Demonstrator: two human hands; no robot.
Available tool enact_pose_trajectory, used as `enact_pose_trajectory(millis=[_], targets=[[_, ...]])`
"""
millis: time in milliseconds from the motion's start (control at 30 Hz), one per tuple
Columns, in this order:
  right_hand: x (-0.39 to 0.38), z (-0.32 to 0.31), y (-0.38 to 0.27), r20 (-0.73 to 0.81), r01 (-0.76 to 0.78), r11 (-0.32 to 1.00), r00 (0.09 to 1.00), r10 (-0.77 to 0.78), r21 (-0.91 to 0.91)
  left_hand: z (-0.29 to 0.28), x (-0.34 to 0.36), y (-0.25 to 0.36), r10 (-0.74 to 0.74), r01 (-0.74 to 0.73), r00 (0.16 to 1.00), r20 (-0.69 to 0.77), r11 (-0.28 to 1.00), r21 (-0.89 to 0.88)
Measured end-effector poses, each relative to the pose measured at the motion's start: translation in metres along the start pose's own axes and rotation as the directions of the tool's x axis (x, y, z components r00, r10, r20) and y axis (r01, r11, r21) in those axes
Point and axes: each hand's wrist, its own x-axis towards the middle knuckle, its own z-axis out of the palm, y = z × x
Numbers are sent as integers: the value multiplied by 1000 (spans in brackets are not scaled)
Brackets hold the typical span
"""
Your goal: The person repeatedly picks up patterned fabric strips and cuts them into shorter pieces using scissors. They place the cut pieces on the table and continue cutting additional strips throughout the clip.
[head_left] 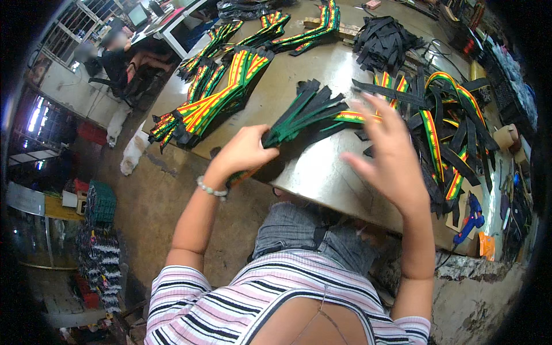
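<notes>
My left hand [246, 150] is closed around a bundle of straps [299, 118] over the table's near edge. Their black and dark green ends fan out to the upper right. My right hand [397, 164] is slightly blurred, with fingers spread, above the table between this bundle and a tangled pile of straps [431, 135]. A strap striped red, yellow and green [352, 117] runs from the bundle's side to behind the right fingers; I see no grip on it. The loose pile mixes black pieces with striped ones.
Striped strap bundles [230, 95] lie on the metal table [328, 178] at the left and back. Beyond is a heap of black strips [386, 40]. A blue glue gun [472, 218] rests at the right edge. Two pale animals [134, 154] lie on the floor near a seated person [115, 66].
</notes>
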Motion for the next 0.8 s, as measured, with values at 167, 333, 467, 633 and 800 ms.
enact_pose_trajectory(millis=[167,333,467,633,800], targets=[[65,40,-38,100,213,969,969,-226,123,-44,-10,10,304,4,913,271,658,-753],[73,44,-36,-274,506,862,835,-478,38,-54,-15,3,552,348,801,233,-113,-931],[73,50,-43,-79,292,883,956,-283,368,-38,-19,-7,644,411,734,217,-167,-896],[62,62,-64,-216,385,910,912,-349,155,-24,-17,-15,456,391,853,254,-238,-889],[46,67,-73,-131,461,887,879,-458,-10,-25,-15,-20,421,320,880,220,-185,-929]])
